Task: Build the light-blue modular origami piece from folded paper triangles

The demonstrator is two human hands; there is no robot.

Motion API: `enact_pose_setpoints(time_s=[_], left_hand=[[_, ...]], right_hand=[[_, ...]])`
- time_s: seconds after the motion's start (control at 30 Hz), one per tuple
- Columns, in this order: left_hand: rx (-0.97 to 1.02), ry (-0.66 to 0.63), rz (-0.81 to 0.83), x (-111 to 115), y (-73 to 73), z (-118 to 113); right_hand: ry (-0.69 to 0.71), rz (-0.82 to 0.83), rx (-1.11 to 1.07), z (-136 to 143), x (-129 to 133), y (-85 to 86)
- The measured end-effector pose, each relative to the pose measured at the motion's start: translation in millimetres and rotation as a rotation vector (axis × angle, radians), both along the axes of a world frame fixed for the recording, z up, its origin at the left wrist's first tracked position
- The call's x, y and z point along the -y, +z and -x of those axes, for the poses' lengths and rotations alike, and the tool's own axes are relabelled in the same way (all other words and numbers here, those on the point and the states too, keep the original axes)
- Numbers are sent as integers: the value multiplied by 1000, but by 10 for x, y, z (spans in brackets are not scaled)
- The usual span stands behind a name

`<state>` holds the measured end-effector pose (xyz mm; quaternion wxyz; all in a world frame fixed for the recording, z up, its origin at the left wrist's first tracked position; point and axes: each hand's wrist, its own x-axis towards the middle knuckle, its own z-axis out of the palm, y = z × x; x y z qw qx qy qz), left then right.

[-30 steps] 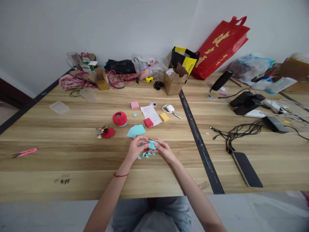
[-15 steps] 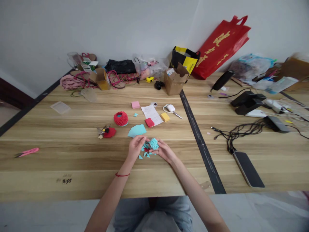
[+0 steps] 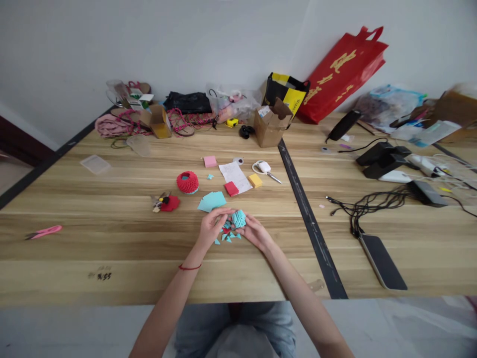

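Observation:
A small turquoise piece built of folded paper units (image 3: 239, 219) is held just above the table in front of me. My right hand (image 3: 257, 233) grips it from the right, fingers curled round its side and underside. My left hand (image 3: 213, 227) reaches in from the left, its fingers together and pressed against the piece's upper left edge. Beneath both hands lie loose turquoise paper triangles (image 3: 228, 237) with a bit of red among them. A stack of turquoise paper sheets (image 3: 211, 201) lies just beyond my left hand. A red folded-paper ball with an open top (image 3: 187, 182) stands farther left.
Beyond the hands lie a written sheet (image 3: 234, 174), red (image 3: 231, 188), yellow (image 3: 255, 180) and pink (image 3: 210, 161) paper stacks. Pink-handled scissors (image 3: 43, 232) lie far left. A cardboard box (image 3: 272, 129) stands at the back. Black cables (image 3: 380, 201) and a power bank (image 3: 383, 261) occupy the right.
My left fingers have shifted slightly right, flatter and closer over the turquoise piece. The piece has turned a little in my right hand. Other things stay put.

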<state>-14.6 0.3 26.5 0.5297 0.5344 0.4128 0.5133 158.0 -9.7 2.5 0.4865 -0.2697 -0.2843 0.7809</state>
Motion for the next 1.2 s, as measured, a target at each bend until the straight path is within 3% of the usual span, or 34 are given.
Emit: enact_pose_setpoints(time_s=[0.23, 0.4, 0.67, 0.8, 1.2], left_hand=[[-172, -19, -200, -2, 10, 1], [-359, 96, -529, 57, 86, 8], [-763, 84, -949, 146, 61, 33], [-855, 74, -1019, 149, 52, 10], [-834, 94, -1030, 146, 38, -7]], right_hand=[[5, 32, -80, -2, -9, -9], [-42, 14, -90, -6, -17, -9], [-75, -2, -74, -16, -1, -8], [-75, 6, -71, -24, -2, -34], [-91, 22, -87, -15, 14, -30]])
